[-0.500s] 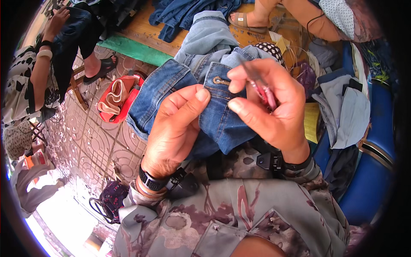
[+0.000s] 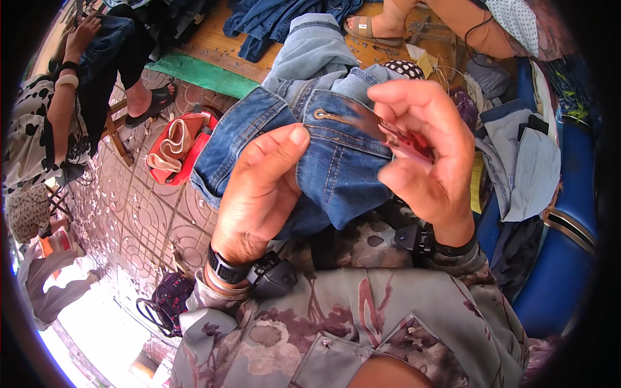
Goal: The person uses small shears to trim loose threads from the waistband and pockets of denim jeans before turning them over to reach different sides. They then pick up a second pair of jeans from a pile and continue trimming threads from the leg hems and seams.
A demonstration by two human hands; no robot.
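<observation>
Tiled floor below; left hand grips denim garment, right hand pinches red snips beside buttonhole.

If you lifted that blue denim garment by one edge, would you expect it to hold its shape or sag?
The denim garment would probably sag: it already folds and drapes over the left hand. Its stitched band with the buttonhole looks thicker, so that edge may stay somewhat stiffer. It seems unlikely to slip, as the cloth looks coarse.

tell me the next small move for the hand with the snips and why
Probably bring the red-handled snips in the right hand down to the buttonhole. Their blades point at it but seem short of the cloth, while the left hand pins the blue denim garment flat with its thumb.
</observation>
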